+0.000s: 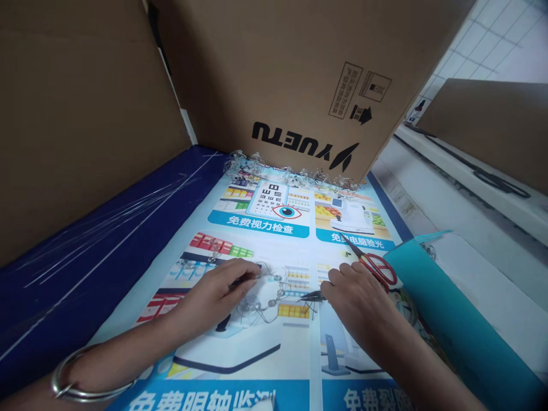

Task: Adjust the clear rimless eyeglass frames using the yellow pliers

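Observation:
My left hand (pixel 233 282), a silver bangle on its wrist, pinches one end of a thin wire string with clear beads (pixel 280 288). The string curls in a loose ring to the right of the fingertips. My right hand (pixel 357 297) is closed around a tool whose dark, pointed jaws, like those of pliers (pixel 312 296), stick out to the left; its handles are hidden in the palm. Near the jaw tips are some short wire ends (pixel 310 308). Just beyond the right hand lie red-handled scissors (pixel 379 268), blades pointing away from me.
A printed poster (pixel 274 354) covers the work surface. Upright cardboard (pixel 240 74) stands at the back and left. Clear beaded wires (pixel 244 165) are heaped along its foot. A teal sheet (pixel 454 302) borders the right side, and blue sheeting (pixel 98 245) the left.

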The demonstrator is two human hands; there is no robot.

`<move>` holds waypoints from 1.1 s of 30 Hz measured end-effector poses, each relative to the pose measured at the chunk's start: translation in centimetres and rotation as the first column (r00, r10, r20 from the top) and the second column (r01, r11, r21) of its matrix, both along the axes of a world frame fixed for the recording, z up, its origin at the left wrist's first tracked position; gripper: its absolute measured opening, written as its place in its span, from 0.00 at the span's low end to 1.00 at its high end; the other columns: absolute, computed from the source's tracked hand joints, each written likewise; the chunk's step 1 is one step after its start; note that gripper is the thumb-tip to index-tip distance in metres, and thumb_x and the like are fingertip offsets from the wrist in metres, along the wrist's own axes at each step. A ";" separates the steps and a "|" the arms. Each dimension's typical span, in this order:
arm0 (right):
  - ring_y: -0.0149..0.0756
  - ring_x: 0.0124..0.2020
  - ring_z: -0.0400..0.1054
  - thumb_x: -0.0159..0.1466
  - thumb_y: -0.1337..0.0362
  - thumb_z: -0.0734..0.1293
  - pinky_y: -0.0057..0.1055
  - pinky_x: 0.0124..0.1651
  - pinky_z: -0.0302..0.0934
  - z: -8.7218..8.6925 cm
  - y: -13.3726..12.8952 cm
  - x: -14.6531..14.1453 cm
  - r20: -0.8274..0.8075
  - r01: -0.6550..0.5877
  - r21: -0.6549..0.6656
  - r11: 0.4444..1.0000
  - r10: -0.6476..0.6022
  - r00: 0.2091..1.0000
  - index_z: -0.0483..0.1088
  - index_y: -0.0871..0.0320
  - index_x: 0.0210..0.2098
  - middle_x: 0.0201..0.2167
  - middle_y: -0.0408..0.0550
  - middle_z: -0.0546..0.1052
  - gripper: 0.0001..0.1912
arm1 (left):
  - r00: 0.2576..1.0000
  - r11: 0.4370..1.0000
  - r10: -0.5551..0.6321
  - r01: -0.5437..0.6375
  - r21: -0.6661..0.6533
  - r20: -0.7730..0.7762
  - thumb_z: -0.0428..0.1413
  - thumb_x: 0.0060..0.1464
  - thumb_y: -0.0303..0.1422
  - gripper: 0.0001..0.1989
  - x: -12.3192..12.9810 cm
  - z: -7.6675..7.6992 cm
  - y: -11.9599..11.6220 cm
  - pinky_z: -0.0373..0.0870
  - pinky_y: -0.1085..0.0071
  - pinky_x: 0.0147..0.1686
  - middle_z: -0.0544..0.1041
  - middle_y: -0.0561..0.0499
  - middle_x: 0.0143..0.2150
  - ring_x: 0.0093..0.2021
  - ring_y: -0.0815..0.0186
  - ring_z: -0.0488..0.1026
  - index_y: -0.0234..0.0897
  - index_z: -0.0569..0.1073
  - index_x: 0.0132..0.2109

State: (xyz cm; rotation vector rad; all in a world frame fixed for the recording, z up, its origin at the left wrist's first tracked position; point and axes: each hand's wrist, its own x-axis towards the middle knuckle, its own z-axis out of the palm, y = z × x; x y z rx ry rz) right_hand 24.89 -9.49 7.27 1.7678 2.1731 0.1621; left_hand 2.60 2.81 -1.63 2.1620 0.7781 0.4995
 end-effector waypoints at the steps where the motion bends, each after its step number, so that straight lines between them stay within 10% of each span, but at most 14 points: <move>1: 0.40 0.32 0.60 0.60 0.75 0.59 0.36 0.35 0.46 0.0 0.0 0.0 0.004 0.004 -0.007 1.000 -0.004 1.000 0.68 0.57 0.28 0.28 0.48 0.70 0.10 | 1.000 1.000 0.000 0.000 0.000 -0.001 0.48 0.58 0.36 0.08 0.0 0.1 0.0 0.65 0.71 0.41 0.72 0.52 0.43 0.43 0.64 0.68 0.42 0.68 0.44; 33: 0.38 0.30 0.63 0.56 0.77 0.61 0.33 0.33 0.49 1.5 -0.7 1.2 0.050 0.153 -0.049 0.987 -0.151 0.987 0.71 0.57 0.25 0.25 0.48 0.71 0.11 | 1.000 0.999 -0.008 0.007 0.051 0.013 0.47 0.58 0.36 0.10 0.0 0.1 -0.1 0.67 0.69 0.40 0.73 0.48 0.42 0.42 0.63 0.69 0.40 0.69 0.43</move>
